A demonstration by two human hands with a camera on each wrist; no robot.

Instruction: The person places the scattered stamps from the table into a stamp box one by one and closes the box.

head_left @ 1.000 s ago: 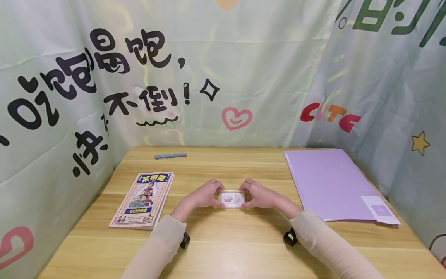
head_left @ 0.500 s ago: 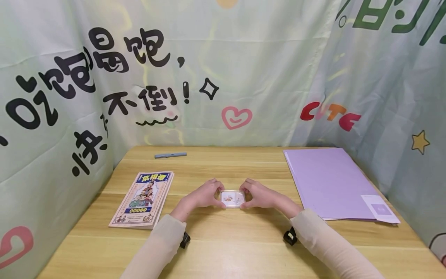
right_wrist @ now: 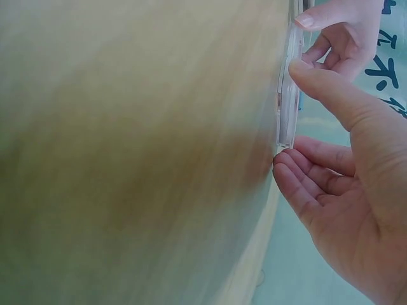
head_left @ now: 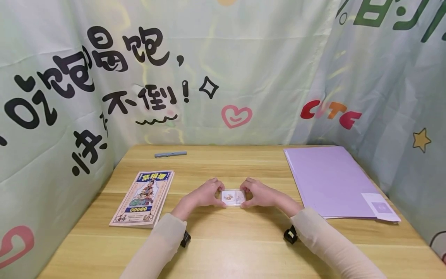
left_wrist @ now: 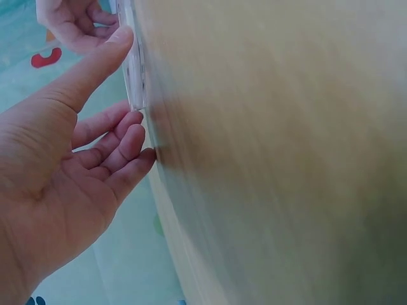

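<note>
A small flat clear plastic case [head_left: 233, 198] with little pictures inside lies at the middle of the table. My left hand [head_left: 206, 193] holds its left end between thumb and fingers, while my right hand [head_left: 261, 193] does the same at the right end. Seen edge-on in the left wrist view, the case [left_wrist: 135, 76] sits low against the tabletop, with the thumb on its near edge. From the right wrist, the transparent edge of the case [right_wrist: 290, 101] shows between thumb and curled fingers. Whether it rests fully on the wood I cannot tell.
A pink illustrated booklet [head_left: 143, 198] lies left of the hands. Behind it is a grey-blue pen [head_left: 170, 154]. On the right lies a large purple folder [head_left: 331, 182], with a white card [head_left: 380, 207] at its near corner. A printed cloth [head_left: 265, 69] hangs behind the wooden table [head_left: 237, 248].
</note>
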